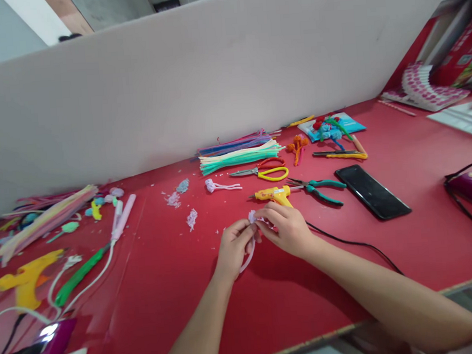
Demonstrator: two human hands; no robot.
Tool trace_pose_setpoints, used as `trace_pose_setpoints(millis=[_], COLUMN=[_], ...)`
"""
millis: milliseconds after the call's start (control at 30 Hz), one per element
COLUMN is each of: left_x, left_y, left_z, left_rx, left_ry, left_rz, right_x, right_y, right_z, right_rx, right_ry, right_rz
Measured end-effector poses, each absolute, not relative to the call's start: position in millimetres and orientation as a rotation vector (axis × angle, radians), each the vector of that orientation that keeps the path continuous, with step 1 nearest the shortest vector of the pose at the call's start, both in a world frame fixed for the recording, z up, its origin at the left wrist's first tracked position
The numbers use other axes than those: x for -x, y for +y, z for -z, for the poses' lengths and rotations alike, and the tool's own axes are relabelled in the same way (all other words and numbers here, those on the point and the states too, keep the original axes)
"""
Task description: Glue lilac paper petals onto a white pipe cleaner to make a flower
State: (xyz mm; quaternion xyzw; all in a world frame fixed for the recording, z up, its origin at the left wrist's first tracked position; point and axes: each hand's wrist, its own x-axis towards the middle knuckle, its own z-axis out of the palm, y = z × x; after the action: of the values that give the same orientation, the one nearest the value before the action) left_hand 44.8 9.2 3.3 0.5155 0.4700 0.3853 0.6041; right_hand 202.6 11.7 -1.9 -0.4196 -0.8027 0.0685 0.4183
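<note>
Both hands meet over the red table [180, 310]. Between them is a pale lilac pipe-cleaner piece [252, 216] with a small fluffy head and a stem [248, 261] curving down below the fingers. My left hand [236, 247] pinches it from the left. The fingers of my right hand [283, 225] are closed on its upper part. A similar lilac piece [209, 186] with two stems lies beyond the hands. Just past my right hand is a yellow glue gun [275, 194]. Fingertips partly hide the held piece.
Scissors [274, 174], teal pliers [325, 184] and a black phone [372, 191] lie beyond and right. Pipe-cleaner bundles [240, 158] line the white partition [173, 84]. Lilac fluff [192, 219] is scattered left of centre. Another glue gun [27, 278] and cables are at far left.
</note>
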Motion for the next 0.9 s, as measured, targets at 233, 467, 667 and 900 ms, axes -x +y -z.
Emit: trace_pose_setpoints(millis=[233, 467, 667, 900], left_x=[-45, -44, -45, -44], left_y=[9, 8, 9, 7], left_z=[-4, -5, -4, -9], left_rx=[-1.188, -1.179, -1.218, -1.357], left_ry=[1.08, 1.092, 1.085, 1.266], left_rz=[-0.889, -0.885, -0.893, -0.958], right_x=[-201, -201, -201, -213], right_y=[11, 11, 10, 16], right_z=[4, 3, 1, -3], right_rx=[1.057, 1.076, 1.065, 1.177], right_ry=[-2.003, -2.005, -2.0, -1.857], right_rz=[-0.182, -0.176, -0.183, -0.204])
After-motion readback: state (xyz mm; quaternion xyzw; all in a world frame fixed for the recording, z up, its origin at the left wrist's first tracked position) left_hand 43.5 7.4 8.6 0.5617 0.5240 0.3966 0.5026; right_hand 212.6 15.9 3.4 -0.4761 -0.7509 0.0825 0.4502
